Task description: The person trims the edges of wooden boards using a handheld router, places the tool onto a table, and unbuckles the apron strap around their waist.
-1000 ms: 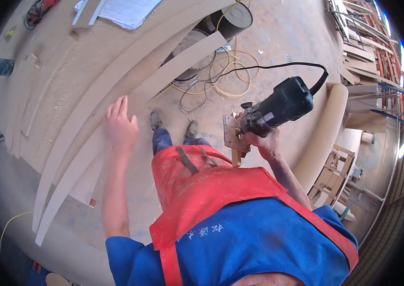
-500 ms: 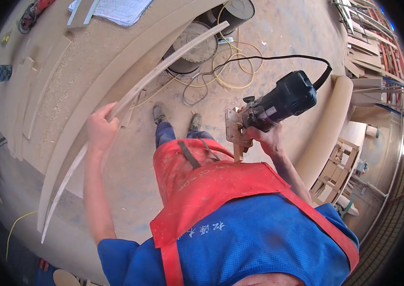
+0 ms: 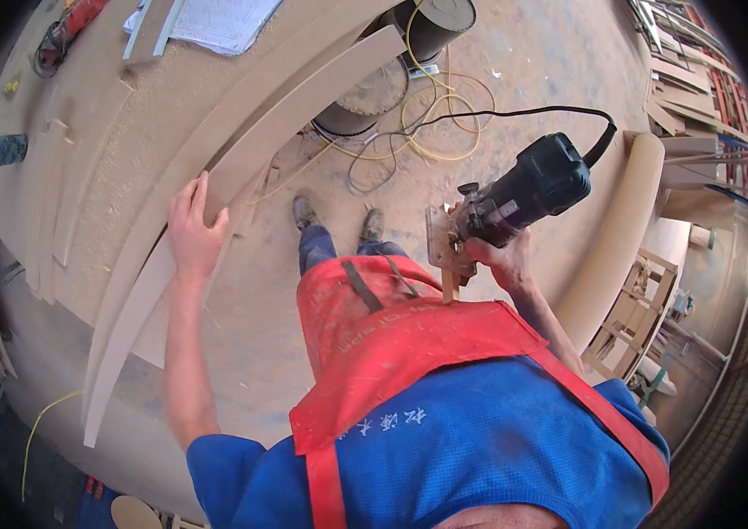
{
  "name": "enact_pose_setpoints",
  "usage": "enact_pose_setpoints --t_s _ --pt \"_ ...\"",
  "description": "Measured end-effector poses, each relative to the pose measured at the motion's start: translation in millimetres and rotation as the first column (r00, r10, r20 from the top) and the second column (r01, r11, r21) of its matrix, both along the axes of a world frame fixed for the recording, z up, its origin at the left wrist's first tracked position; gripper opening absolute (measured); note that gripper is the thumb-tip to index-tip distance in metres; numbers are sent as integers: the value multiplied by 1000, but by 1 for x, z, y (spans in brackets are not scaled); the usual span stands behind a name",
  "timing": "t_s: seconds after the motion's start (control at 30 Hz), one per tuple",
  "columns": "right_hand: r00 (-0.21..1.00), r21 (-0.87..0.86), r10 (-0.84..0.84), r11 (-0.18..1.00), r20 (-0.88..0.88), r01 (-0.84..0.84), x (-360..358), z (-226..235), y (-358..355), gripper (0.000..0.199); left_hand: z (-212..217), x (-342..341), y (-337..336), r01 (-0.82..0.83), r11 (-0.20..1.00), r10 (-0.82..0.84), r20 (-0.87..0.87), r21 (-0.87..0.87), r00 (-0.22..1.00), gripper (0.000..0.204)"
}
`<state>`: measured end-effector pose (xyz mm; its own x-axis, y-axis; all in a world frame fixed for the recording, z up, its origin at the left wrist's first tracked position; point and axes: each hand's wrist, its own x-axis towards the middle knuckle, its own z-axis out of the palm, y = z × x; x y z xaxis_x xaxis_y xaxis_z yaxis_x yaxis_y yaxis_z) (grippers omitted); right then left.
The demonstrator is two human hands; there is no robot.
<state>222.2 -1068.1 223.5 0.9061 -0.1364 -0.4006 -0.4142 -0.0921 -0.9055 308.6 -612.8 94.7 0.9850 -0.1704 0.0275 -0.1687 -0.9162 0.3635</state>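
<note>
My left hand [image 3: 195, 231] spans a long curved wooden strip [image 3: 290, 119]. Its fingertips reach one edge and the thumb the other. The strip's broad pale face is turned up, beside another curved board [image 3: 140, 234] on the worktable [image 3: 96, 229]; a narrow dark gap shows between them. At my right, a black trim router [image 3: 533, 187] with a clear base is gripped in my right hand [image 3: 502, 258], held in the air in front of my red apron. Its black cord runs off from the rear end. Part of the right fingers is hidden behind the router.
Wood dust covers the table, with papers [image 3: 224, 22] and a red power tool [image 3: 61, 40] on it. Dark drums [image 3: 436, 35] and a coiled yellow hose [image 3: 445, 157] stand and lie on the floor ahead. A long tan roll [image 3: 621, 234] and stacked timber [image 3: 691, 97] are at the right.
The curved strip has turned from its narrow edge to its broad face and now sits closer to the neighbouring board. My left fingers have straightened over it. The router stays in my right hand.
</note>
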Motion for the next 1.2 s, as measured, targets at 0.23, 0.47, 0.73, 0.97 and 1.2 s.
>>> enact_pose_setpoints --t_s 0.23,0.47,0.73,0.97,1.2 --pt "1000 -44 -15 999 11 15 -2 -2 0 51 23 14 -8 -36 956 14 -77 -291 997 65" --pt "1000 29 -17 999 -15 18 -13 -18 -10 60 6 -23 124 -426 885 378 -242 -189 893 64" --pt "995 80 52 995 85 -59 -11 -37 -21 85 66 -69 207 -147 962 232 -404 229 885 71" --pt "999 117 -13 993 51 7 -23 -51 -46 71 77 -19 191 -70 949 186 -368 306 911 72" --pt "994 145 23 989 104 -38 -2 -6 15 70 44 -41 140 -253 967 250 -123 -14 960 80"
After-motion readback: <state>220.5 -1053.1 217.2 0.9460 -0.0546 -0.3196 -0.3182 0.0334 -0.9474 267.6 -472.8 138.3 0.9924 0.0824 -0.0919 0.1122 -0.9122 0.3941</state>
